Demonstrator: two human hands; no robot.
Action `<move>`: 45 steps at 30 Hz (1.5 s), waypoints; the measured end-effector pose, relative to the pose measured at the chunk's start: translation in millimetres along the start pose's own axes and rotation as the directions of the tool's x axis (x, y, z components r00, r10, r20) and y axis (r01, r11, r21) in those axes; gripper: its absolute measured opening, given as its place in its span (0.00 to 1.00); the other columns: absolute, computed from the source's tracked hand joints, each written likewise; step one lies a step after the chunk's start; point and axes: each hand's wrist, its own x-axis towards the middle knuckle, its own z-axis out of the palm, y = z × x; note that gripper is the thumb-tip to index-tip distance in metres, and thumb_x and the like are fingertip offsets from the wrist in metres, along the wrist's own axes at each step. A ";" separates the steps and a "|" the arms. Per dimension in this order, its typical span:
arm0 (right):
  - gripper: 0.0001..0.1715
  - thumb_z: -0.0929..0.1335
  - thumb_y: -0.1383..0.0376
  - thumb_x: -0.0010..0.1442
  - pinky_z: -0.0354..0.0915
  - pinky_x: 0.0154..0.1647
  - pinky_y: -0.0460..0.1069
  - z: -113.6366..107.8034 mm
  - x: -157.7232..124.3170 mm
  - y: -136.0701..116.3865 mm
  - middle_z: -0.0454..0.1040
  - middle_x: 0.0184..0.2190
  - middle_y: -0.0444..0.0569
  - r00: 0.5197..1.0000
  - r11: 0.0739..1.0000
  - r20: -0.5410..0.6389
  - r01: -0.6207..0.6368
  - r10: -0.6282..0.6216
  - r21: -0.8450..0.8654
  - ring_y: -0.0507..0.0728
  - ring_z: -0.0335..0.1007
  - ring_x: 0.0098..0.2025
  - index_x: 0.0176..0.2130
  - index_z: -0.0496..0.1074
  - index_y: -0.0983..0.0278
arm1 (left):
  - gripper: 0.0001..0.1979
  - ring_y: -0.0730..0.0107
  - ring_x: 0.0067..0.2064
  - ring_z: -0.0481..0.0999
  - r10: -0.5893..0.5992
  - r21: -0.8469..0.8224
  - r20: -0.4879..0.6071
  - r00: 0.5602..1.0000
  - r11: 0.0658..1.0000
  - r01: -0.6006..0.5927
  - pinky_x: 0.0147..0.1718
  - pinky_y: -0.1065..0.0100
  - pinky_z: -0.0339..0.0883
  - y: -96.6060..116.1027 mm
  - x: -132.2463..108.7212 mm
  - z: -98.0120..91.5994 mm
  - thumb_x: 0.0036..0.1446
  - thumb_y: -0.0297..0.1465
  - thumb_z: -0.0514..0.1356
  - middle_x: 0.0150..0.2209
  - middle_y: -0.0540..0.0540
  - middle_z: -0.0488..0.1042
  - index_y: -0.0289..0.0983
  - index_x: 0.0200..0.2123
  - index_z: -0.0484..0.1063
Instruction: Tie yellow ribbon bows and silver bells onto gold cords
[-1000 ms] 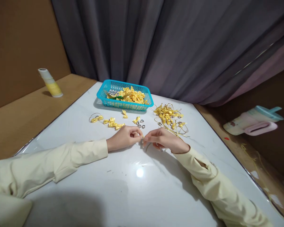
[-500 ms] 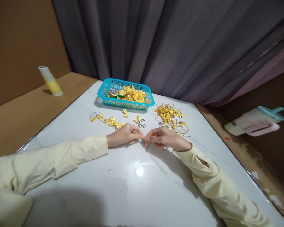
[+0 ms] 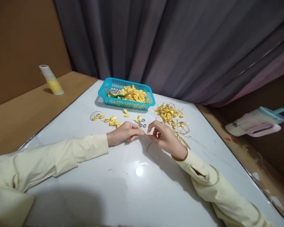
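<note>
My left hand point(image 3: 128, 131) is closed in a pinch on a thin gold cord point(image 3: 149, 146), part of which curves down below the fingertips. The knot or tip between the fingers is too small to make out. Facing it, my right hand point(image 3: 164, 136) has thumb and index finger apart, the thumb close to the pinched spot; its other fingers are curled and partly hidden. Just beyond the hands lie silver heart-shaped pieces point(image 3: 143, 125) and a yellow bow point(image 3: 137, 119). More yellow bows point(image 3: 112, 120) lie beyond my left hand.
A blue basket point(image 3: 127, 104) of yellow bows and silver pieces stands at the back. To its right lies a pile of corded bows point(image 3: 168, 113), with loose gold cords point(image 3: 184, 140) nearby. A tumbler point(image 3: 253, 121) stands right, a cord spool point(image 3: 52, 80) left.
My right hand's index finger has lifted away from the thumb, and the hand has tilted up. The left hand keeps its pinch in nearly the same place.
</note>
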 end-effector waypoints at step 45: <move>0.14 0.62 0.76 0.54 0.61 0.31 0.46 -11.8 3.6 6.4 0.75 0.31 0.51 0.980 0.970 0.200 0.046 0.003 -0.239 0.51 0.67 0.27 0.34 0.76 0.68 | 0.13 0.82 0.16 0.52 0.025 0.097 0.083 0.996 0.995 -0.033 0.16 0.76 0.46 1.3 -2.5 -0.4 0.53 0.35 0.60 0.13 0.57 0.57 0.30 0.36 0.75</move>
